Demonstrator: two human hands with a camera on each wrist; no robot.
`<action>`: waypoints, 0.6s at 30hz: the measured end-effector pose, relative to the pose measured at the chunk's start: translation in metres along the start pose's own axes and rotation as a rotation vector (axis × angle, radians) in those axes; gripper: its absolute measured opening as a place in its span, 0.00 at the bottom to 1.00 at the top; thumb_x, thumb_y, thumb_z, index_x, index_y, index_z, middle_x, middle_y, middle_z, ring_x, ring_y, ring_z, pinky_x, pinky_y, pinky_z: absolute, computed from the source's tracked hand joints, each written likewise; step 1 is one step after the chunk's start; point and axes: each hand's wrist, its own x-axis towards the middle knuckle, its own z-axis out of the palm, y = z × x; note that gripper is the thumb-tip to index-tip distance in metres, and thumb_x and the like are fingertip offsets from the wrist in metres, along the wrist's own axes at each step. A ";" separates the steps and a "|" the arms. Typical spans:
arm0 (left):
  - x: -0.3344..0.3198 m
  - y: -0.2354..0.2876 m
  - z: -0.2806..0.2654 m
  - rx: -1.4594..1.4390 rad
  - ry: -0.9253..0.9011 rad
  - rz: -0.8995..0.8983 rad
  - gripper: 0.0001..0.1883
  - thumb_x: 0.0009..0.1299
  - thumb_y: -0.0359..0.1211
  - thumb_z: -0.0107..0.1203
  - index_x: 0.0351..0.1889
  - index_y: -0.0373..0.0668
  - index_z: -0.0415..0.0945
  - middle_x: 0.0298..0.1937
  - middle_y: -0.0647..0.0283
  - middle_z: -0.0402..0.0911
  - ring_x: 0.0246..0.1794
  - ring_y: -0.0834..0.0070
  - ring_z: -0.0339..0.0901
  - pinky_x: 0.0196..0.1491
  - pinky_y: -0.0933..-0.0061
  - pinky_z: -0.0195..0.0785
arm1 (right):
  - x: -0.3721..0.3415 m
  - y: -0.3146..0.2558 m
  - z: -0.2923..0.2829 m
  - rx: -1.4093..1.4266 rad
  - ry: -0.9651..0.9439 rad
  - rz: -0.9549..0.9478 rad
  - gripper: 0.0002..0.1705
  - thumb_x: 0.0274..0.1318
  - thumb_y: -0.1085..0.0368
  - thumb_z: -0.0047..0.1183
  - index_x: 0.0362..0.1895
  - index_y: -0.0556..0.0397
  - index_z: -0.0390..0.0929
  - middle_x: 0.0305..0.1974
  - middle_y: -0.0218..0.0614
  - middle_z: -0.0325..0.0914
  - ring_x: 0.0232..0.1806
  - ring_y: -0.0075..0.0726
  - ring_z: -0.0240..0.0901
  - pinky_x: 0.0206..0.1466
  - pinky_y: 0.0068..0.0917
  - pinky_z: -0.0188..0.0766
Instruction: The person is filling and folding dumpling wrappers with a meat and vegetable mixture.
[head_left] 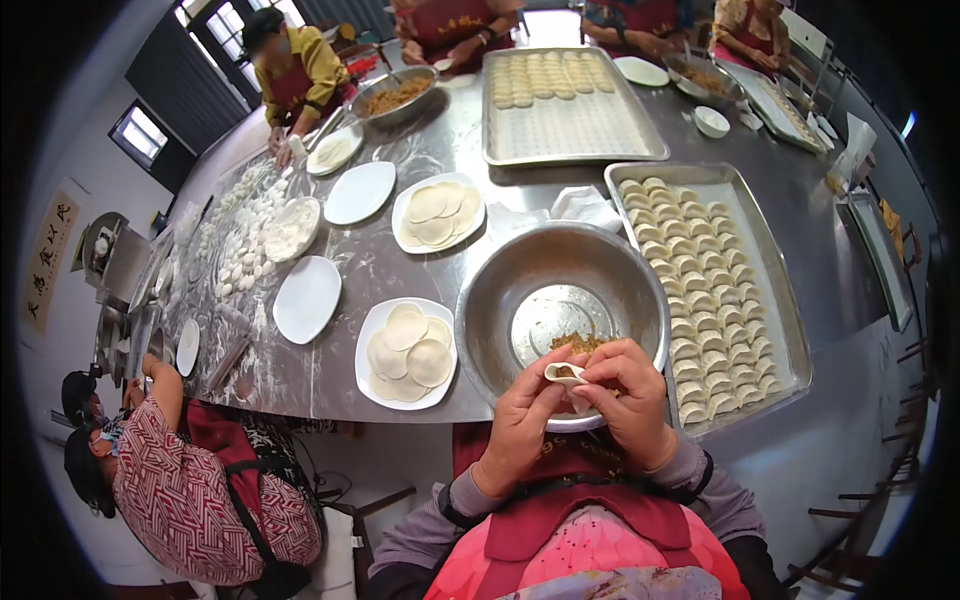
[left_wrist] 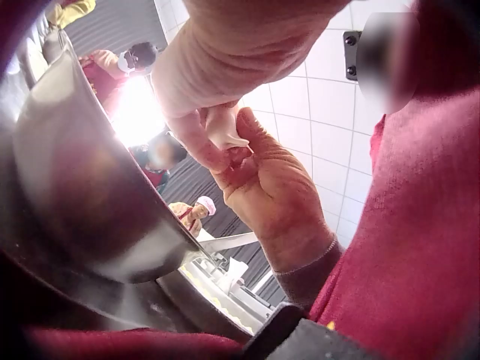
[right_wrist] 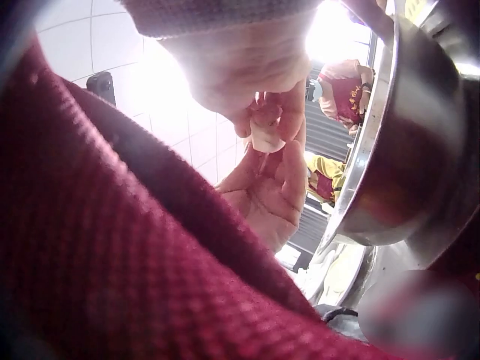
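Between both hands is a dumpling (head_left: 566,373), its white wrapper folded up around brown filling and gaping at the top. My left hand (head_left: 522,415) pinches it from the left with thumb and fingers. From the other side my right hand (head_left: 632,405) pinches the wrapper's edge. Both hands are over the near rim of a large steel bowl (head_left: 490,290), which has some brown filling (head_left: 582,342) at its near side. In the left wrist view the wrapper (left_wrist: 223,126) hangs between the fingertips; the right wrist view shows its pale underside (right_wrist: 266,138).
Right of the bowl, a metal tray (head_left: 770,270) holds rows of dumplings. Plates of round wrappers (head_left: 405,352) lie to the left, near bare white plates (head_left: 307,300) and floured dough pieces (head_left: 245,255). A second dumpling tray (head_left: 570,130) lies farther back. Other people stand around the table.
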 end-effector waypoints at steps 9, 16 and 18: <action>-0.003 -0.004 -0.006 0.079 -0.061 0.031 0.20 0.71 0.21 0.42 0.62 0.37 0.63 0.54 0.56 0.74 0.49 0.75 0.75 0.48 0.75 0.72 | 0.005 0.006 0.002 -0.146 -0.039 -0.146 0.07 0.44 0.76 0.61 0.30 0.57 0.77 0.34 0.38 0.73 0.30 0.31 0.72 0.30 0.23 0.69; -0.005 -0.006 -0.003 0.022 0.006 0.105 0.22 0.73 0.24 0.42 0.65 0.38 0.59 0.59 0.57 0.71 0.52 0.78 0.71 0.49 0.80 0.69 | 0.003 0.006 0.004 -0.144 -0.068 -0.104 0.09 0.44 0.77 0.61 0.32 0.57 0.78 0.35 0.38 0.72 0.32 0.31 0.73 0.31 0.23 0.70; -0.004 -0.005 -0.006 -0.045 -0.004 0.085 0.22 0.73 0.24 0.42 0.66 0.39 0.58 0.59 0.57 0.71 0.52 0.79 0.71 0.48 0.81 0.68 | 0.003 0.006 0.004 -0.175 -0.069 -0.161 0.09 0.44 0.77 0.61 0.33 0.57 0.78 0.35 0.38 0.73 0.32 0.32 0.73 0.31 0.23 0.71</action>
